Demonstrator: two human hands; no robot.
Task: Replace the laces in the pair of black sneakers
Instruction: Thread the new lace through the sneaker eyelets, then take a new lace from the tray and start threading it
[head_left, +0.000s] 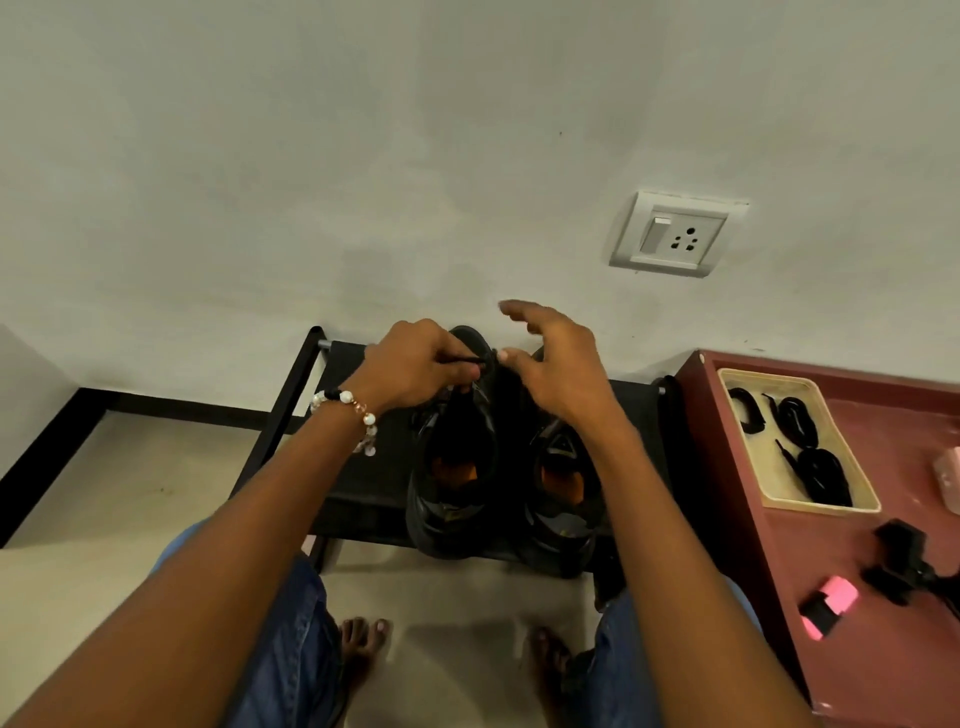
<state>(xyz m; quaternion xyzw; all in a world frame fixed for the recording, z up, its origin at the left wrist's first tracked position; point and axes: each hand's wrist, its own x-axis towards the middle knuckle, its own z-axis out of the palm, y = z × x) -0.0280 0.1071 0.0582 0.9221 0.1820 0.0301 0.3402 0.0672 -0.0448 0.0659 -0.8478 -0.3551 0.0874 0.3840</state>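
Two black sneakers with orange insoles stand side by side on a low black rack, toes toward the wall: the left sneaker and the right sneaker. My left hand, with a bead bracelet on its wrist, pinches a black lace above the left sneaker's front. My right hand hovers over the shoes with fingers spread; its thumb tip is close to the lace end, and I cannot see whether it touches.
A red-brown table stands at the right, bearing a cream tray with coiled black laces, a black clamp and a pink-and-black object. A wall socket sits above. My bare feet and jeans are below the rack.
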